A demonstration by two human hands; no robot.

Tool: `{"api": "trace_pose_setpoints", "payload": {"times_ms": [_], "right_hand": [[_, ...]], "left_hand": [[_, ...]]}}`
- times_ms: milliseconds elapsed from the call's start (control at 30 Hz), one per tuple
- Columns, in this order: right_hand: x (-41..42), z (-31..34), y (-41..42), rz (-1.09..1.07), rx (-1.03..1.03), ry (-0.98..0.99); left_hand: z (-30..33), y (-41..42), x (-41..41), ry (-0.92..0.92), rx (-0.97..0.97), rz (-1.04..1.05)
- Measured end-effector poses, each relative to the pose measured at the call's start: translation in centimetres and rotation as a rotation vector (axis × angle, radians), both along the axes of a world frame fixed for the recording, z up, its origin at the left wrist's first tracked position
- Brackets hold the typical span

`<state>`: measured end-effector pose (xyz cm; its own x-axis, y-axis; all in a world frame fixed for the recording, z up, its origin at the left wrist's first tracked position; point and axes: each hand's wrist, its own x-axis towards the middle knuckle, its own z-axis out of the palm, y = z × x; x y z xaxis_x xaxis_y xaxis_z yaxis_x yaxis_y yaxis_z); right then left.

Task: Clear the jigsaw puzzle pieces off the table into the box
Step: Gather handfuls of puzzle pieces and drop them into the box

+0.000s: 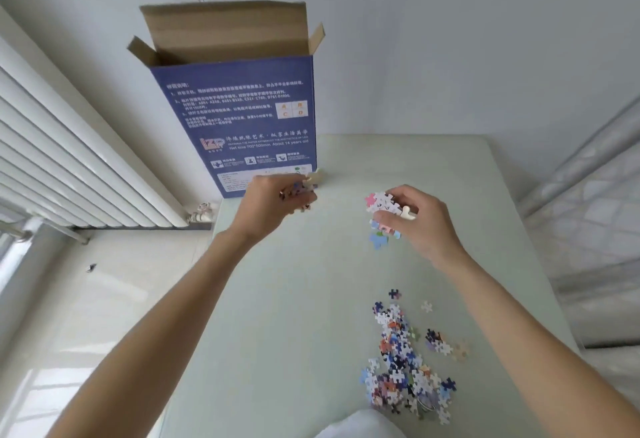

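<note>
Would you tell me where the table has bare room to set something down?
The table is bare along its left side, between the blue box and the near edge. The near right is crowded with the loose puzzle pile.

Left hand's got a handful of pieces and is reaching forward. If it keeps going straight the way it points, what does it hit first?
Most likely the blue front face of the box. The left hand points at its lower part, well below the open top, so it must rise to drop the pieces in. Depth is hard to judge here.

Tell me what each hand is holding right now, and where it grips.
Left hand holds a clutch of puzzle pieces in its curled fingers. Right hand pinches another cluster between thumb and fingers at the cluster's right side.
</note>
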<state>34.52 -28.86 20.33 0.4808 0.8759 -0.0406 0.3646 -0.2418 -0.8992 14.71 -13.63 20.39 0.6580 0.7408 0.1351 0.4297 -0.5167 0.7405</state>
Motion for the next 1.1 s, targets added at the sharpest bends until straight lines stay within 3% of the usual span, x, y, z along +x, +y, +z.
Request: {"api": "trace_pose_setpoints", "payload": {"times_ms": [133,300,467,600,733,1100], "right_hand": [[-0.5,5.7,7.8,0.062,0.144,-0.017],[-1.5,11.2,18.1,0.088,0.305,-0.058],[-1.9,14.0,26.6,0.081,0.366,-0.143],[-1.6,14.0,30.6,0.094,0.345,-0.222],[-1.6,12.9,32.4,0.161,0.292,-0.357],[-3.2,11.8,34.1,0.498,0.133,-0.832]], "left_hand": [[7.4,8.4,-1.2,-0.043,0.302,0.038],[11.5,18.4,-0.8,-0.146,0.425,0.174],[11.0,24.3,0.5,0.137,0.545,0.125],[10.1,26.4,0.1,0.351,0.566,0.030],[9.8,26.4,-0.4,0.450,0.610,0.037],[8.6,24.8,-3.1,0.282,0.537,-0.011]]}}
